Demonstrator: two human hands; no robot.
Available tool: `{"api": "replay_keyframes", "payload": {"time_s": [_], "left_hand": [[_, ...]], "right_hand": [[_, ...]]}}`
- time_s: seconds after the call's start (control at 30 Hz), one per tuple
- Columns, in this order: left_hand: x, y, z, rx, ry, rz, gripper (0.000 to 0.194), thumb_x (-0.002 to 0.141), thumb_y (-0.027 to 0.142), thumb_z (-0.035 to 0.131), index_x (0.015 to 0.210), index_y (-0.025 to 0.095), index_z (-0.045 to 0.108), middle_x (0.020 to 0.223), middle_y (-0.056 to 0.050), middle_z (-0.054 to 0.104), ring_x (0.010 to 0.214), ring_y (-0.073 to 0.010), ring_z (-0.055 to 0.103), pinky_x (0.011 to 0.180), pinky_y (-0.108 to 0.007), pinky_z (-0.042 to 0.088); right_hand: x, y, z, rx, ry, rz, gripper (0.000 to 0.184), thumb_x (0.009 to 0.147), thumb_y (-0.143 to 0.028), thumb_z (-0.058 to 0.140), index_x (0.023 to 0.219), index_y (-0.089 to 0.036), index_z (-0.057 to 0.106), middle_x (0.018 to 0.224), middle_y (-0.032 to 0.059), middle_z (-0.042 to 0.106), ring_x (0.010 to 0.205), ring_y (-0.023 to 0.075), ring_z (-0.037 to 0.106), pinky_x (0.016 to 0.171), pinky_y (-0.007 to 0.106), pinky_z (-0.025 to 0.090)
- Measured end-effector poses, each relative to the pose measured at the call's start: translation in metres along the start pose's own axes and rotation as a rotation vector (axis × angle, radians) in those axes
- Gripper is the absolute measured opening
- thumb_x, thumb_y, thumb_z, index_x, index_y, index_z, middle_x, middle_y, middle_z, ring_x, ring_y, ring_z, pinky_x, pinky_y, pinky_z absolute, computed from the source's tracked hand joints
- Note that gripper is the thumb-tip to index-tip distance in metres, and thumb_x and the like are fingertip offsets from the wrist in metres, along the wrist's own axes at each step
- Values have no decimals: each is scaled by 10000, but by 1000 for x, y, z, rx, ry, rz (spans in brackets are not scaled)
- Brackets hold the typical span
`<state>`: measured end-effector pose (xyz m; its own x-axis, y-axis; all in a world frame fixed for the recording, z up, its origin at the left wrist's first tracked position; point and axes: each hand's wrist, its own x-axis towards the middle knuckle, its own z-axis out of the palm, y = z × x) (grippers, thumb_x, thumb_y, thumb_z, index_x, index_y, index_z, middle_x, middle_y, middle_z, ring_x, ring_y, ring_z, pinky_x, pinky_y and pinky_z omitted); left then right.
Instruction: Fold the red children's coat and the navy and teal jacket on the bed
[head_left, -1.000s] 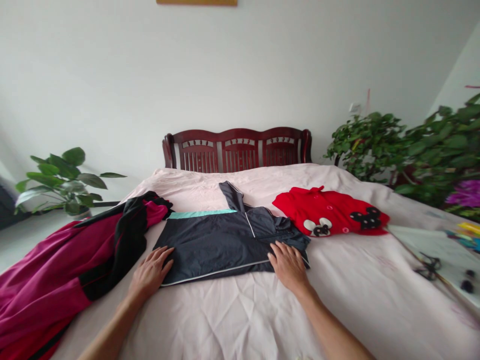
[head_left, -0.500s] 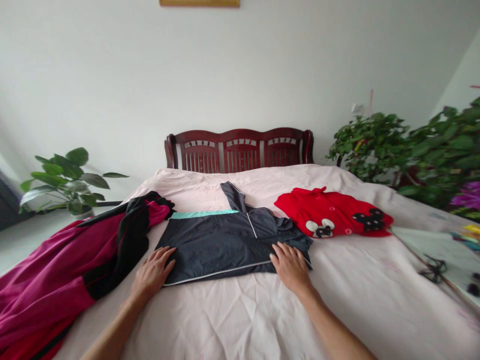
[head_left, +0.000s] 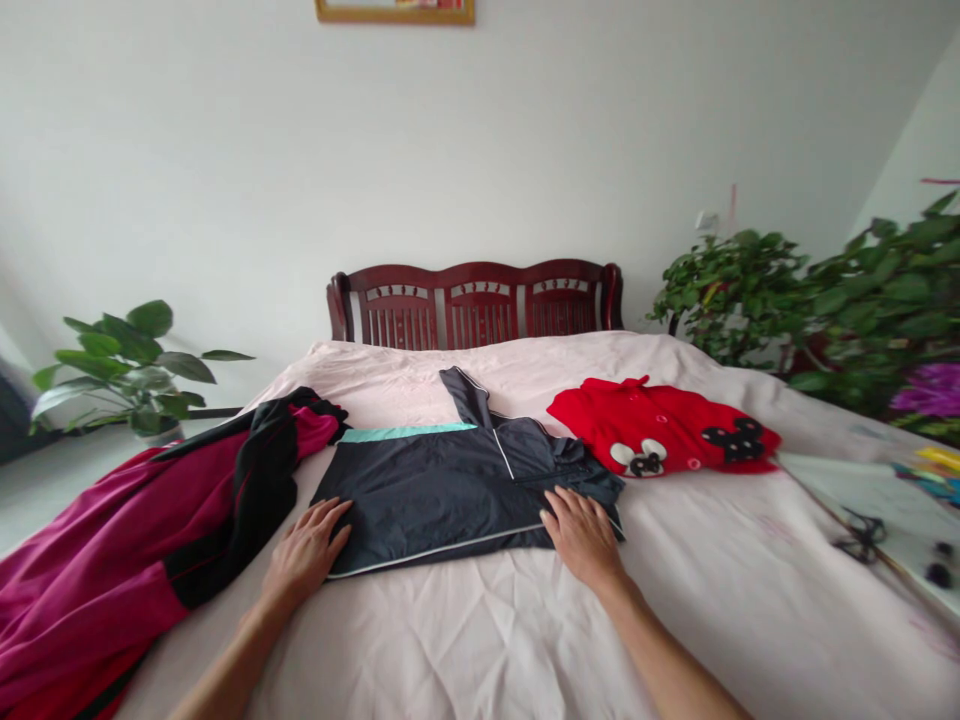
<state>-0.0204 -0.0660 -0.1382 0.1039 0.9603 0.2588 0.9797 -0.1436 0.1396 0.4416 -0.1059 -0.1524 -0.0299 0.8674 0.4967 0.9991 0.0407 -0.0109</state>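
Observation:
A dark navy jacket [head_left: 420, 495] with white piping and a mint-green strip lies partly folded on the pale pink bed sheet [head_left: 465, 640]. One sleeve sticks out towards the headboard. My left hand [head_left: 307, 545] lies flat on the jacket's left edge, fingers stretched out. At the near right corner, my right hand [head_left: 583, 535] rests on the cloth with its fingers extended. To the right is a red garment [head_left: 667, 425] with black and white mouse-shaped patches, folded into a bundle. A magenta and black garment [head_left: 150, 530] is spread along the left side of the bed.
A dark red wooden headboard [head_left: 480, 305] stands against the wall. Leafy plants [head_left: 731, 290] grow at the right, and a potted plant [head_left: 142, 365] stands at the left. Black-framed glasses [head_left: 862, 535] lie on a white surface [head_left: 907, 520] at the right.
The view has tilted slightly up and turned a little right, showing more of the picture frame on the wall. My hands and the jacket stay in place.

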Motion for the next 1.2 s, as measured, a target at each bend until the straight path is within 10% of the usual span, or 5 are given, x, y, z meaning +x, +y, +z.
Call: {"api": "replay_keyframes", "payload": {"time_s": [0.4,0.57,0.87,1.2], "left_hand": [[-2,-8,6,-56,85,-215,546,954,421,385,1437,188,492,1500,-136,472,1387,-291,439,1121,-418,388],[10,-39,11,-105,30,-402,695,877,481,471,1462,109,421,1355,-229,572,1212,-362,598,963,-478,496],[30,-35,-19,-805,-128,-583,705,828,357,609,1437,85,378,1072,-137,751,973,-284,733,825,-358,594],[-39,-64,-2,-896,-27,-435,875,635,593,701,1386,218,455,1258,-107,697,1142,-331,670,902,-403,600]], "right_hand": [[-2,2,-10,68,-80,8,433,978,-362,416,1342,-209,593,1415,105,582,1310,271,515,1106,493,350],[-19,29,-26,139,-180,-192,624,811,-157,490,1427,-256,517,1466,49,539,1366,218,457,1156,451,313],[8,51,-41,6,-261,-283,686,761,62,358,1291,-271,640,1270,48,676,1136,212,601,902,370,462],[-32,79,-73,178,-191,-350,612,744,-13,447,1177,-353,715,1140,-13,733,1047,183,653,915,326,489]]}}
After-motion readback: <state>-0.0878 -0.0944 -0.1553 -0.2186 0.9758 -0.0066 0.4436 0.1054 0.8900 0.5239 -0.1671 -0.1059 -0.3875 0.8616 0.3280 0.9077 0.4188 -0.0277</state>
